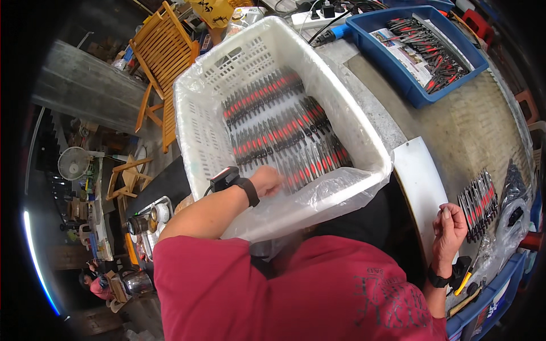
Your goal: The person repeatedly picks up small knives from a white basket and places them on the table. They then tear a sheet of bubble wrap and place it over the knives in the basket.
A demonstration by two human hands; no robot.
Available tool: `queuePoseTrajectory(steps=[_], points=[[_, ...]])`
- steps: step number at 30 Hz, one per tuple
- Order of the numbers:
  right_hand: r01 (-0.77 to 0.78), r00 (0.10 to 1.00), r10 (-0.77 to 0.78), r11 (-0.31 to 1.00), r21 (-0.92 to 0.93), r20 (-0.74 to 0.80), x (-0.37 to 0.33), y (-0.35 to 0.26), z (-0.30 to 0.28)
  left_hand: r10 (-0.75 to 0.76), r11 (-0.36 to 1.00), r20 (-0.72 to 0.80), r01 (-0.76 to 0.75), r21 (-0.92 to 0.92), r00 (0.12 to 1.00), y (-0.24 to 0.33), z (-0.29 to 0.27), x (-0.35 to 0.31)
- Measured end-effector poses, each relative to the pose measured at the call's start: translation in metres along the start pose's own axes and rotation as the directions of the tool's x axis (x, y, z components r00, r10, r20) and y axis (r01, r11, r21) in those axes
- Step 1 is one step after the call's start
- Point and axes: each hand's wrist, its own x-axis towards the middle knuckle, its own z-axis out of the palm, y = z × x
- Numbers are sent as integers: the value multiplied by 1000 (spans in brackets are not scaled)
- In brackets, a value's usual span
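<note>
My left hand [266, 181] reaches into a white plastic crate [364, 133] lined with clear film, its fingers curled closed beside the nearest row of slim tools [318, 163]. These tools have black and red handles and lighter, pointed ends; their exact kind is unclear. Two further rows lie behind, packed side by side. My right hand [449, 230] is over the right-hand table, thumb against the curled fingers, next to another row of the same tools [478, 204]. Anything held in either hand is hidden or too small to name.
A blue bin [415, 94] with many loose tools stands on the table [472, 131] at the far right. A white board [421, 182] lies along the table's near edge. A clear plastic bag [512, 221] is at right. A wooden folding chair [165, 54] stands beyond the crate.
</note>
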Motion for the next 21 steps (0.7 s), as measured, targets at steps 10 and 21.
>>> queuePoseTrajectory(steps=[10, 21], points=[[-21, 1000, 21, 1000, 5, 8, -1, -1, 0, -97, 995, 19, 97, -15, 995, 5, 9, -9], [-15, 1000, 15, 1000, -2, 11, -4, 2, 3, -90, 995, 13, 91, -46, 996, -7, 8, 9]])
